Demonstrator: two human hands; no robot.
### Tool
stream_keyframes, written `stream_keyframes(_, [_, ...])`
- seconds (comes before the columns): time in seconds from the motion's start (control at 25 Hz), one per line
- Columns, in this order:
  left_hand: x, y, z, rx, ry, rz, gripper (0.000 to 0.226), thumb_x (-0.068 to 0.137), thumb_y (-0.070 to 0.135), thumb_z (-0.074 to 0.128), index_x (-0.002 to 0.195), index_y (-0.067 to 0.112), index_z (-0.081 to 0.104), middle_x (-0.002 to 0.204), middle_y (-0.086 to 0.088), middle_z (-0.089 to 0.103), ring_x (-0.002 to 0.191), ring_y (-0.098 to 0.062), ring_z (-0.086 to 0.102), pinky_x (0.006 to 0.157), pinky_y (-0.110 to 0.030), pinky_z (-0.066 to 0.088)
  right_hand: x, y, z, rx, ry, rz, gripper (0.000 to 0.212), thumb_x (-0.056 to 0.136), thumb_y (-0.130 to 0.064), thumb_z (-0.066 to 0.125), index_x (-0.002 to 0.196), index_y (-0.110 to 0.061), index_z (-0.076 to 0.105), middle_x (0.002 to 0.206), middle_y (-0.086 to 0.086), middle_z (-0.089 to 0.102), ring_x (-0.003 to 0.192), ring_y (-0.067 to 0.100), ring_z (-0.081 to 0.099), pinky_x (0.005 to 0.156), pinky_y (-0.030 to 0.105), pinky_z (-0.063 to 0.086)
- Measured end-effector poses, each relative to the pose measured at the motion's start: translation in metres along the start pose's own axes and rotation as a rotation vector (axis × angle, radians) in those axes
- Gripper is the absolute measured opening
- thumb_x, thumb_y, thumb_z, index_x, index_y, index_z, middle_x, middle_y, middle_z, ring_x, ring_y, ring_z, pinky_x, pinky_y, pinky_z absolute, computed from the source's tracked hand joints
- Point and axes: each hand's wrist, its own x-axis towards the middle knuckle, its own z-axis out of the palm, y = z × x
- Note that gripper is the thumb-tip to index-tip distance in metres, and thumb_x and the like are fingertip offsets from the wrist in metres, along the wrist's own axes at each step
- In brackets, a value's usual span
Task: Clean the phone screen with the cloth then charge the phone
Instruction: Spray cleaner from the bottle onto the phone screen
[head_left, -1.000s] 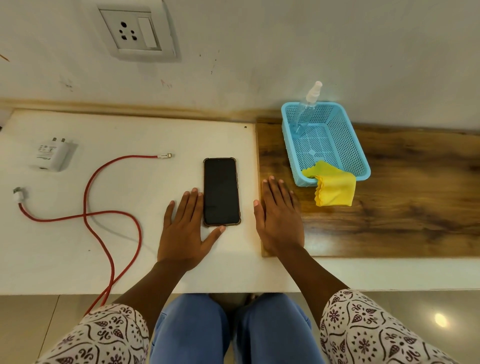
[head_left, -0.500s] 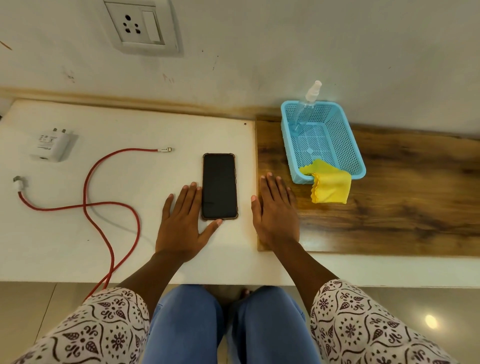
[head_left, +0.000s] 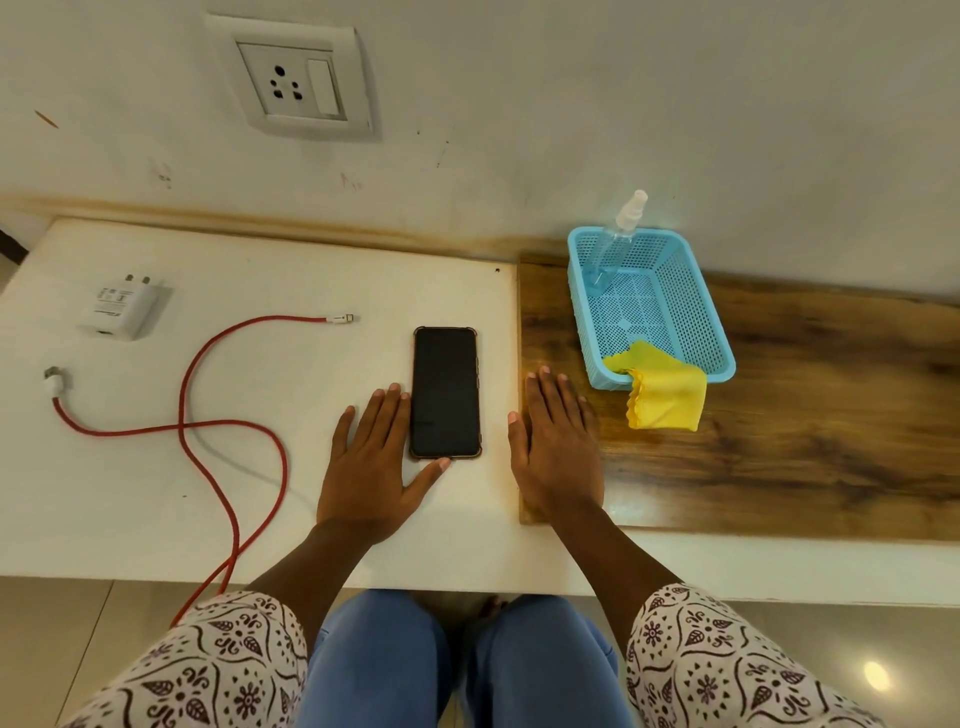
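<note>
near the front edge of the white table (head_left: 156, 493) both hands lie flat like before, so nothing has really changed and the cleaning has not begun. the left hand (head_left: 371, 462) is open with fingers spread, holding nothing, its thumb touching the phone (head_left: 445, 392). the right hand (head_left: 558, 447) is open and empty too, on the left edge of the wooden board (head_left: 805, 457). the yellow cloth (head_left: 667, 395) hangs over the front rim of the blue basket (head_left: 719, 332)

A glossy black phone (head_left: 445, 392) lies on the matt white desk (head_left: 260, 493); perforated blue plastic basket (head_left: 719, 358) and yellow cloth (head_left: 667, 397) rest on grained wood board (head_left: 805, 441).
</note>
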Motion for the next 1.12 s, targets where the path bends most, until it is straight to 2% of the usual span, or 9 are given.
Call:
stream_keyframes(0.4, [-0.001, 0.000, -0.001, -0.021, 0.025, 0.018, 0.085, 0.084, 0.070, 0.014, 0.147, 0.013, 0.015, 0.156, -0.006, 0.021, 0.145, -0.021, 0.015, 0.118, -0.044, 0.009, 0.000, 0.001, 0.001, 0.005, -0.006, -0.002, 0.055, 0.097, -0.039, 0.026, 0.147, -0.016, 0.026, 0.156, 0.005, 0.027, 0.147, 0.021, 0.016, 0.120, 0.041, 0.016])
stream_keyframes(0.6, [0.000, -0.002, 0.000, -0.029, 0.024, 0.014, 0.086, 0.083, 0.072, 0.012, 0.148, 0.014, 0.013, 0.157, -0.005, 0.018, 0.145, -0.020, 0.011, 0.119, -0.043, 0.007, 0.000, 0.002, 0.003, -0.016, -0.015, -0.016, 0.055, 0.098, -0.039, 0.026, 0.148, -0.016, 0.022, 0.158, 0.005, 0.023, 0.147, 0.022, 0.012, 0.120, 0.041, 0.013])
stream_keyframes(0.76, [0.001, -0.002, 0.001, -0.037, 0.032, 0.015, 0.087, 0.082, 0.073, 0.011, 0.147, 0.015, 0.012, 0.157, -0.004, 0.017, 0.144, -0.017, 0.006, 0.118, -0.041, 0.003, 0.002, 0.004, 0.002, -0.036, -0.081, -0.024, 0.055, 0.099, -0.038, 0.023, 0.149, -0.017, 0.012, 0.160, 0.004, 0.013, 0.148, 0.021, 0.004, 0.121, 0.039, 0.006])
stream_keyframes(0.84, [0.001, -0.002, 0.002, -0.034, 0.035, 0.011, 0.087, 0.082, 0.073, 0.011, 0.148, 0.016, 0.009, 0.158, -0.003, 0.015, 0.143, -0.015, 0.002, 0.118, -0.039, 0.001, 0.003, -0.001, -0.005, 0.007, -0.111, -0.007, 0.053, 0.100, -0.035, 0.025, 0.149, -0.016, 0.015, 0.159, 0.006, 0.015, 0.148, 0.022, 0.007, 0.121, 0.039, 0.009])
stream_keyframes(0.92, [0.001, -0.003, 0.002, -0.041, 0.035, 0.007, 0.086, 0.082, 0.073, 0.012, 0.148, 0.017, 0.007, 0.158, -0.002, 0.013, 0.143, -0.013, -0.001, 0.118, -0.038, -0.001, 0.010, -0.011, -0.021, 0.162, -0.021, -0.024, 0.047, 0.099, -0.027, 0.037, 0.142, -0.010, 0.035, 0.151, 0.013, 0.037, 0.140, 0.028, 0.032, 0.114, 0.038, 0.029])
stream_keyframes(1.0, [0.001, -0.003, 0.002, -0.042, 0.035, 0.009, 0.086, 0.082, 0.073, 0.011, 0.148, 0.018, 0.006, 0.158, -0.002, 0.012, 0.143, -0.012, -0.002, 0.118, -0.038, -0.001, 0.026, -0.021, -0.048, 0.327, 0.186, -0.113, 0.035, 0.093, -0.015, 0.047, 0.127, -0.008, 0.052, 0.128, 0.017, 0.057, 0.117, 0.028, 0.054, 0.098, 0.036, 0.046])
stream_keyframes(1.08, [0.001, -0.003, 0.001, -0.050, 0.034, 0.010, 0.087, 0.082, 0.074, 0.010, 0.148, 0.018, 0.004, 0.158, -0.002, 0.012, 0.143, -0.013, -0.001, 0.118, -0.039, 0.000, 0.060, -0.020, -0.077, 0.407, 0.392, -0.109, 0.031, 0.089, -0.010, 0.051, 0.120, -0.005, 0.053, 0.116, 0.018, 0.060, 0.107, 0.029, 0.056, 0.092, 0.039, 0.050])
stream_keyframes(1.12, [0.001, -0.002, 0.001, -0.055, 0.032, 0.010, 0.087, 0.081, 0.074, 0.009, 0.147, 0.019, 0.002, 0.158, -0.002, 0.012, 0.143, -0.013, -0.001, 0.118, -0.039, -0.001, 0.080, -0.016, -0.091, 0.421, 0.465, -0.065, 0.035, 0.088, -0.010, 0.053, 0.123, -0.005, 0.050, 0.120, 0.018, 0.057, 0.111, 0.030, 0.054, 0.093, 0.039, 0.048])
